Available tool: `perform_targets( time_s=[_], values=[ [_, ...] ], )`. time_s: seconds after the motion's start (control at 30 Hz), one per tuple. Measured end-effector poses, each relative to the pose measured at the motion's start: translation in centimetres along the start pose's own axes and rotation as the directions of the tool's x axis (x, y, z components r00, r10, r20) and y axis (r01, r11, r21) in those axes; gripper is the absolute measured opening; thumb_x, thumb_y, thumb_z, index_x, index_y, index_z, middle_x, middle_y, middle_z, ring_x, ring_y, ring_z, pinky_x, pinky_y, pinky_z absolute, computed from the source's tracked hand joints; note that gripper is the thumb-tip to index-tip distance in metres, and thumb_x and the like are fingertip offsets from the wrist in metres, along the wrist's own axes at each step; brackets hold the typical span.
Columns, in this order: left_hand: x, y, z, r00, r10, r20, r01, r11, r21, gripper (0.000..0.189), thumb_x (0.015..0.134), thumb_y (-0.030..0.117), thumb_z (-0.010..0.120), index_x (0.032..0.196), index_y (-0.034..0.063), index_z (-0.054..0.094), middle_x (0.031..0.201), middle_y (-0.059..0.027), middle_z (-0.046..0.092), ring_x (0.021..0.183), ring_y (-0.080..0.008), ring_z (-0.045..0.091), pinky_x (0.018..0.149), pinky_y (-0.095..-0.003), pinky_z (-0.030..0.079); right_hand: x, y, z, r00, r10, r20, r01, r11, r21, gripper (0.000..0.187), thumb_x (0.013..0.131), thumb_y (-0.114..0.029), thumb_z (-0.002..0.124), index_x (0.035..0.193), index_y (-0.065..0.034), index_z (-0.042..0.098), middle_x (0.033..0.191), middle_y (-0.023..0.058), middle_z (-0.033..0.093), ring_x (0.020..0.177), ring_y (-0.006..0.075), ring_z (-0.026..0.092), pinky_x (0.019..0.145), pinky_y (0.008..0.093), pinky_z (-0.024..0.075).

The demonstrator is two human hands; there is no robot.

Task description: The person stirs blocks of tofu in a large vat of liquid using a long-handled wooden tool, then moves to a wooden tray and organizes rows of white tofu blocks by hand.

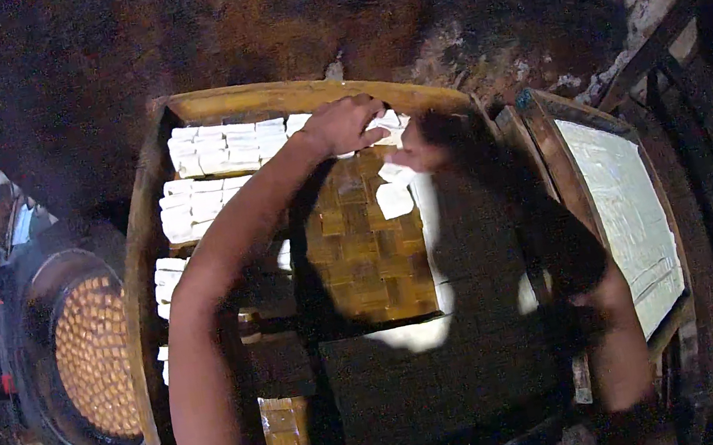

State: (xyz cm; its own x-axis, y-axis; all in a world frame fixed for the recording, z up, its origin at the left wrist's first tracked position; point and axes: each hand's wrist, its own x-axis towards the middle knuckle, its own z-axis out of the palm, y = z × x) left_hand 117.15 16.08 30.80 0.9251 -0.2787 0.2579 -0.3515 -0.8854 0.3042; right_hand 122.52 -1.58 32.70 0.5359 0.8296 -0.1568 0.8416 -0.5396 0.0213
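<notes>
My left hand reaches to the far side of a wooden-framed tray, at the end of a row of white tofu blocks. Its thumb and fingers close around small white tofu pieces. Just right of them is my right hand, blurred and partly in dark shadow; its grip is unclear. Below its fingers lies a loose tofu block, with another block nearer me. Both lie on the tray's woven bamboo bottom, beside a shadowed larger white slab.
At left, a round pan holds many browned cubes. A second wooden frame at right holds a flat white slab. More tofu rows line the tray's left side. My arms shade much of the near part.
</notes>
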Motion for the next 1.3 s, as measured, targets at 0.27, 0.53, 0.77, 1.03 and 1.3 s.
perform_targets(
  time_s=[0.27, 0.53, 0.77, 1.03, 1.3],
  values=[
    [1.8, 1.2, 0.8, 0.997, 0.067, -0.035, -0.068, 0.997, -0.023, 0.044, 0.084, 0.042, 0.052, 0.112, 0.0085, 0.05, 0.111, -0.0143, 0.054, 0.104, -0.0351, 0.053, 0.088, -0.0483, 0.041, -3.3, 1.7, 1.9, 0.972, -0.176, -0.154, 0.152, 0.977, -0.152, 0.049, 0.074, -0.044, 0.06, 0.089, 0.0021, 0.06, 0.087, 0.0218, 0.059, 0.075, 0.0316, 0.06, 0.07, 0.0406, 0.0466],
    [-0.7, -2.3, 0.4, 0.998, 0.037, -0.041, -0.037, 0.999, -0.004, 0.044, 0.084, 0.042, 0.054, 0.114, 0.0107, 0.047, 0.106, -0.0186, 0.057, 0.101, -0.0389, 0.054, 0.086, -0.0494, 0.043, -1.0, -1.9, 1.1, 0.935, -0.346, -0.073, 0.33, 0.779, 0.533, 0.035, 0.074, -0.015, 0.059, 0.101, -0.0043, 0.042, 0.111, 0.0165, 0.051, 0.095, 0.0197, 0.051, 0.08, 0.0311, 0.0405],
    [0.8, -0.9, 0.4, 1.0, 0.02, -0.02, -0.021, 0.999, -0.028, 0.036, 0.083, 0.034, 0.054, 0.111, 0.0115, 0.051, 0.111, -0.0144, 0.056, 0.103, -0.0348, 0.054, 0.088, -0.0469, 0.042, 1.5, 2.2, 5.8, 0.893, -0.239, -0.381, 0.44, 0.643, 0.627, 0.031, 0.075, 0.001, 0.055, 0.104, -0.0038, 0.042, 0.116, 0.013, 0.05, 0.101, 0.0188, 0.051, 0.087, 0.0316, 0.0382],
    [1.6, -0.5, 0.4, 0.999, 0.033, 0.011, -0.032, 0.996, -0.086, 0.041, 0.083, 0.041, 0.054, 0.111, 0.0119, 0.051, 0.106, -0.0161, 0.058, 0.1, -0.0361, 0.055, 0.085, -0.0465, 0.043, -2.2, -1.7, 2.1, 0.787, -0.145, -0.6, 0.405, 0.855, 0.324, 0.028, 0.078, -0.005, 0.061, 0.105, -0.001, 0.055, 0.099, 0.0135, 0.06, 0.089, 0.0258, 0.06, 0.073, 0.0331, 0.0479],
    [2.8, -1.0, 1.3, 0.998, 0.055, 0.015, -0.053, 0.99, -0.128, 0.042, 0.088, 0.042, 0.044, 0.114, 0.0104, 0.053, 0.112, -0.0155, 0.057, 0.106, -0.0344, 0.053, 0.091, -0.045, 0.041, -2.0, -1.9, 3.6, 0.703, 0.097, -0.705, 0.368, 0.799, 0.476, 0.035, 0.074, -0.009, 0.069, 0.098, -0.0011, 0.046, 0.084, 0.015, 0.057, 0.072, 0.0241, 0.062, 0.063, 0.034, 0.0484]
  ],
)
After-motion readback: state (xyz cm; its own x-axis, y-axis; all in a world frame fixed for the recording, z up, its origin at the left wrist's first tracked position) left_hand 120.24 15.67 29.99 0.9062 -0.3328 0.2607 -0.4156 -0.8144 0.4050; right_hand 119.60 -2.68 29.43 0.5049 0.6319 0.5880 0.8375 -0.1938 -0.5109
